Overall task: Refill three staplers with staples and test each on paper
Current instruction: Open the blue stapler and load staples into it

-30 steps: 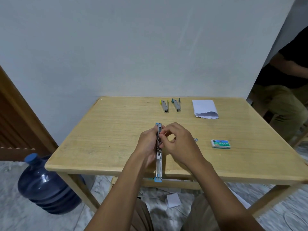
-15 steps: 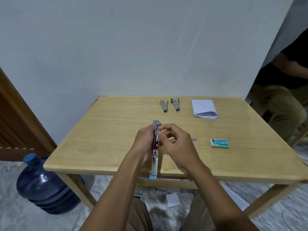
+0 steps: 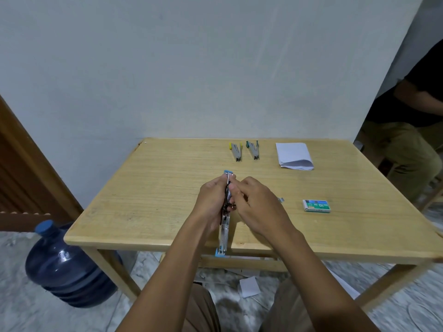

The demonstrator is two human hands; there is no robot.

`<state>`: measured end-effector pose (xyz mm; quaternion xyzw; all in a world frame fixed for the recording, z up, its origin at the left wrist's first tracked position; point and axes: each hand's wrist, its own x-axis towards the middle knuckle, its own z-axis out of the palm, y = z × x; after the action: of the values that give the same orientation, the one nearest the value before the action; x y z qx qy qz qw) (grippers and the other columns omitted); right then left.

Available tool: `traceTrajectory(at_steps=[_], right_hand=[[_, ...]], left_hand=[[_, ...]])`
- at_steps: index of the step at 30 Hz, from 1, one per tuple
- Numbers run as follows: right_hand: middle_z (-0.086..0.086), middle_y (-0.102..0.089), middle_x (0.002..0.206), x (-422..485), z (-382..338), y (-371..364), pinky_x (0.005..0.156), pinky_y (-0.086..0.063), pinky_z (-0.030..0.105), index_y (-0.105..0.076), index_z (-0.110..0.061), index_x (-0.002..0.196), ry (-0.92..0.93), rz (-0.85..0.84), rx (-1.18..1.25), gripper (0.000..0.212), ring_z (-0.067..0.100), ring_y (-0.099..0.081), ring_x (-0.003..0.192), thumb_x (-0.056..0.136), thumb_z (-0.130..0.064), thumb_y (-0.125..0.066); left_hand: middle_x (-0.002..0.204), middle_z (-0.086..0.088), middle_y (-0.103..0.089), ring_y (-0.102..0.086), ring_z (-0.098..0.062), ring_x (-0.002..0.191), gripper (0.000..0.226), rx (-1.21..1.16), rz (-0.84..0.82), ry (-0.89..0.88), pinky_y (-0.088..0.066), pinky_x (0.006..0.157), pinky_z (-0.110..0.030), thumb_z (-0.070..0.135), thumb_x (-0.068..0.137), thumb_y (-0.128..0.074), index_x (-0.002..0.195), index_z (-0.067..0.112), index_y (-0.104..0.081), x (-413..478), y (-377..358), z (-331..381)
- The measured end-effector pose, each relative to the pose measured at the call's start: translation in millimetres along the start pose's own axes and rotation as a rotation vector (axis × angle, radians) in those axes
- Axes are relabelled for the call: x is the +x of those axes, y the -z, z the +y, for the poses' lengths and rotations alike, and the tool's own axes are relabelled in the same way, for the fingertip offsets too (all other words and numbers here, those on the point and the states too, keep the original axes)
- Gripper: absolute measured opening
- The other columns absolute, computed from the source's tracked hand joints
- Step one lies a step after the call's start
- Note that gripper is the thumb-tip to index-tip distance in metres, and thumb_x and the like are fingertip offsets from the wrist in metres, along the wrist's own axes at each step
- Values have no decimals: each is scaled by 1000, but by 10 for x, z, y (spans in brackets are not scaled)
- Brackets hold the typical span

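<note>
The left hand (image 3: 211,202) is gripping the blue-tipped stapler (image 3: 224,232) around its middle, fingers curled round the left side. The right hand (image 3: 259,209) is closing in from the other side, its thumb and fingertips pinching at the stapler's hinge area; what exactly they are pinching is too small to tell.

The stapler is lying swung open into one long, thin silver strip with a light blue plastic cap at each end. It is being held edge-up above the near middle of the wooden table (image 3: 155,200), its lower end hanging past the table's near edge.

At the table's far edge a yellow-tipped stapler (image 3: 236,152) and a green-tipped stapler (image 3: 253,150) are lying side by side, both partly open. A folded white paper sheet (image 3: 294,155) is sitting towards the table's far right. A green and white staple box (image 3: 317,205) is resting on the table's right half, and a small staple strip (image 3: 281,199) is lying on the table between the box and the right hand.
</note>
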<state>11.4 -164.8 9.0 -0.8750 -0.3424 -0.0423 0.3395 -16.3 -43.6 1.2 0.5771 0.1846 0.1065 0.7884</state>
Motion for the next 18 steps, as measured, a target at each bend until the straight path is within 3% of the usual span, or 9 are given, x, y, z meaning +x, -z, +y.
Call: traceTrajectory(at_steps=[3,6,8,12,18], right_hand=[[-7,-54,88,5,0,-9,69,-47,34,-69,-30,102,-26,6,33,36,12,-56,82,104,-43,-35],[-7,-54,85,12,19,-39,68,-46,34,-65,-30,81,-51,7,89,40,8,-55,77,104,-45,-35],[-7,-55,84,16,30,-64,69,-46,34,-67,-27,82,-59,44,162,40,8,-56,77,103,-44,-38],[-7,-58,83,49,39,-81,73,-47,30,-72,-33,110,-107,149,344,36,5,-57,81,102,-47,-40],[-7,-57,84,55,23,-110,76,-51,39,-68,-25,85,-163,89,356,48,11,-59,80,99,-59,-37]], left_hand=[[56,-4,-49,-43,-11,43,31,0,23,1,-36,40,-22,27,101,-51,83,15,-74,0,-3,-1],[55,-5,-49,-41,-11,41,30,4,40,-3,-35,39,-20,25,102,-48,86,13,-71,-1,-11,-2],[54,-5,-49,-41,-11,42,32,16,31,-11,-35,40,-20,26,102,-48,85,13,-71,-2,-9,1],[53,-4,-48,-43,-13,45,38,67,23,-57,-37,43,-23,29,103,-46,80,16,-72,-6,-36,-5],[62,-8,-52,-45,-15,53,38,121,48,-126,-40,50,-27,31,103,-48,87,3,-68,16,-32,-30]])
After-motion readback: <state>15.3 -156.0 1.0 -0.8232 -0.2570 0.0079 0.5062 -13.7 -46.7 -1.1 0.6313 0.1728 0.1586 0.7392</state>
